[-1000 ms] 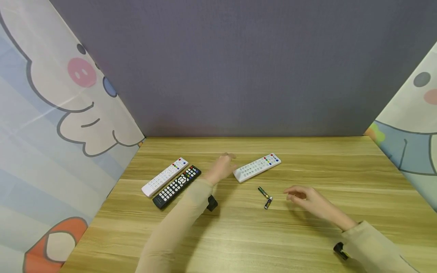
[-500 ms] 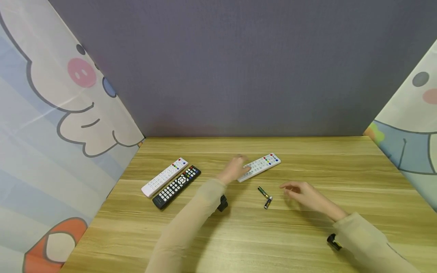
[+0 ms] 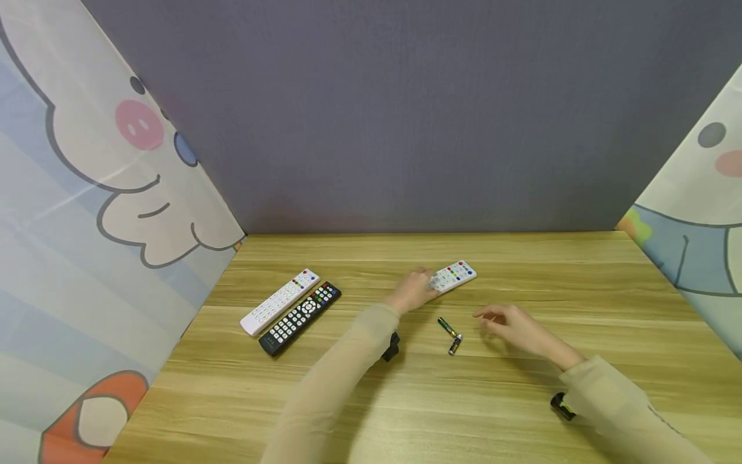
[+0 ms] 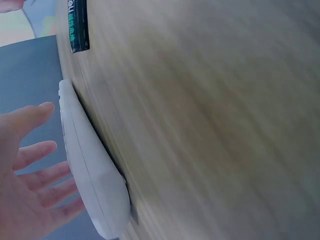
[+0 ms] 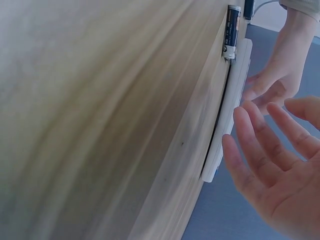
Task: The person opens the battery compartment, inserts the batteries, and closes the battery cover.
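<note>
A white remote control [image 3: 454, 277] with coloured buttons lies at the middle back of the table. My left hand [image 3: 413, 290] hovers over its near end and hides that part. In the left wrist view, the thumb and spread fingers [image 4: 37, 177] stand around the button side of the white remote [image 4: 92, 175], with nothing gripped. Two batteries [image 3: 447, 327] lie end to end at an angle in front of the remote. My right hand [image 3: 510, 327] is held just right of them, its fingers [image 5: 250, 150] loosely bent and holding nothing.
Another white remote [image 3: 281, 301] and a black remote [image 3: 300, 319] lie side by side at the left of the wooden table [image 3: 406, 412]. A grey panel [image 3: 429, 116] stands behind, with cartoon-printed cloth [image 3: 104, 212] on both sides.
My left hand has moved right, from beside the middle white remote to over its near end. My right hand has drifted slightly left and up. The remotes and batteries have stayed put.
</note>
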`<action>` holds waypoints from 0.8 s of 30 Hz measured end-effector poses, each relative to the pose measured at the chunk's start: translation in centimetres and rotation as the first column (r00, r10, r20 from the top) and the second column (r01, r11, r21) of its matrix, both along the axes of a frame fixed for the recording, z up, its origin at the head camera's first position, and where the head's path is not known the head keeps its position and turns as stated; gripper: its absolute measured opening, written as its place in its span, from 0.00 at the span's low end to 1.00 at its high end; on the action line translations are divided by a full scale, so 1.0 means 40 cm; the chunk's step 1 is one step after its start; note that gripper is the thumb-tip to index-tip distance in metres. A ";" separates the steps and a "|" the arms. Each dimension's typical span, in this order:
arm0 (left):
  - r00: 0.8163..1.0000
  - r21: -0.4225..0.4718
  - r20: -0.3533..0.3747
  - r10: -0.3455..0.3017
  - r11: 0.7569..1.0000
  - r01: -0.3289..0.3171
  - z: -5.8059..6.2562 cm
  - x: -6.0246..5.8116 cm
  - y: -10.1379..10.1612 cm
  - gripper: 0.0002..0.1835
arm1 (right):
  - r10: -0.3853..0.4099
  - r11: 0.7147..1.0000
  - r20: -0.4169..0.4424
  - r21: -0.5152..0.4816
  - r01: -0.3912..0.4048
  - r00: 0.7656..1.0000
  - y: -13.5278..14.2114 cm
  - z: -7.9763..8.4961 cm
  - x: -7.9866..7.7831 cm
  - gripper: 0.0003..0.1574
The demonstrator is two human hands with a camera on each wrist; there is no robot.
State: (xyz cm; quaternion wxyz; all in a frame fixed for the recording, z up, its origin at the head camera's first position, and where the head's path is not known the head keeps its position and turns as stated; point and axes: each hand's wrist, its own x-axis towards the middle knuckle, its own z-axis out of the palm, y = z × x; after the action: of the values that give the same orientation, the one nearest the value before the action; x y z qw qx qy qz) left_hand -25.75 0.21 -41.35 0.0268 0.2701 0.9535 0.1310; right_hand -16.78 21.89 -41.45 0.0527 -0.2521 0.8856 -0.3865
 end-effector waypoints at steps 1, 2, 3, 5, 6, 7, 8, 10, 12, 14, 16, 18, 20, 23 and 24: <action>1.000 -0.006 -0.004 -0.002 1.000 0.002 -0.001 0.000 0.003 0.26 | 0.002 1.000 -0.005 -0.001 -0.002 1.000 -0.001 -0.001 0.000 0.15; 1.000 -0.014 -0.007 -0.002 1.000 0.002 -0.002 -0.001 0.006 0.26 | 0.005 1.000 -0.009 0.000 -0.005 1.000 -0.002 -0.001 -0.001 0.15; 1.000 -0.024 -0.009 0.001 1.000 -0.001 -0.002 -0.001 0.009 0.26 | 0.006 1.000 -0.012 -0.002 -0.006 1.000 -0.002 -0.002 -0.001 0.15; 1.000 -0.047 -0.019 -0.001 0.999 0.000 -0.002 -0.002 0.013 0.27 | 0.010 1.000 -0.009 -0.012 -0.010 1.000 -0.004 -0.001 0.000 0.15; 1.000 -0.058 -0.024 -0.003 0.998 0.001 -0.001 -0.003 0.015 0.27 | 0.012 1.000 -0.006 -0.015 -0.012 1.000 -0.004 0.000 0.000 0.15; 1.000 -0.069 -0.028 -0.003 0.998 0.001 -0.002 -0.004 0.016 0.27 | 0.014 1.000 -0.002 -0.019 -0.014 1.000 -0.005 0.002 0.000 0.15; 1.000 -0.075 -0.029 -0.002 0.997 0.000 -0.002 -0.004 0.018 0.28 | 0.015 1.000 0.002 -0.021 -0.015 1.000 -0.005 0.003 0.001 0.15; 0.999 -0.083 -0.034 -0.006 0.997 0.003 -0.004 -0.005 0.019 0.28 | 0.019 1.000 0.013 -0.026 -0.018 1.000 -0.005 0.005 0.001 0.15; 0.999 -0.089 -0.034 -0.004 0.996 0.001 -0.007 -0.006 0.020 0.28 | 0.018 1.000 0.018 -0.024 -0.017 1.000 -0.005 0.007 0.001 0.16; 0.999 -0.091 -0.035 -0.002 0.996 -0.001 -0.010 -0.007 0.021 0.28 | 0.018 1.000 0.023 -0.024 -0.017 1.000 -0.006 0.007 0.001 0.16; 0.999 -0.098 -0.037 -0.001 0.995 -0.003 -0.012 -0.007 0.022 0.28 | 0.019 0.999 0.030 -0.028 -0.018 0.999 -0.006 0.006 0.001 0.16; 0.999 -0.102 -0.038 0.001 0.995 -0.005 -0.013 -0.007 0.023 0.29 | 0.019 0.999 0.040 -0.035 -0.018 0.999 -0.006 0.007 0.001 0.16; 0.999 -0.106 -0.036 0.002 0.994 -0.005 -0.015 -0.009 0.024 0.29 | 0.019 0.999 0.042 -0.037 -0.018 0.999 -0.006 0.007 0.001 0.16; 0.999 -0.109 -0.037 -0.003 0.994 -0.001 -0.016 -0.013 0.025 0.29 | 0.021 0.999 0.041 -0.037 -0.019 0.999 -0.007 0.007 0.001 0.17; 0.999 -0.108 -0.038 -0.005 0.994 0.001 -0.016 -0.015 0.025 0.29 | 0.021 0.999 0.039 -0.034 -0.020 0.999 -0.007 0.007 0.001 0.17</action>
State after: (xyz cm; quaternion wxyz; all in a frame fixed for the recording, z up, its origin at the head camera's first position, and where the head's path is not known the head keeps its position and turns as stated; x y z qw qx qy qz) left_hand -26.36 1.23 -42.01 0.0234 0.2720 0.9591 0.0742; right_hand -16.76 21.62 -41.19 0.0698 -0.2543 0.8751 -0.4058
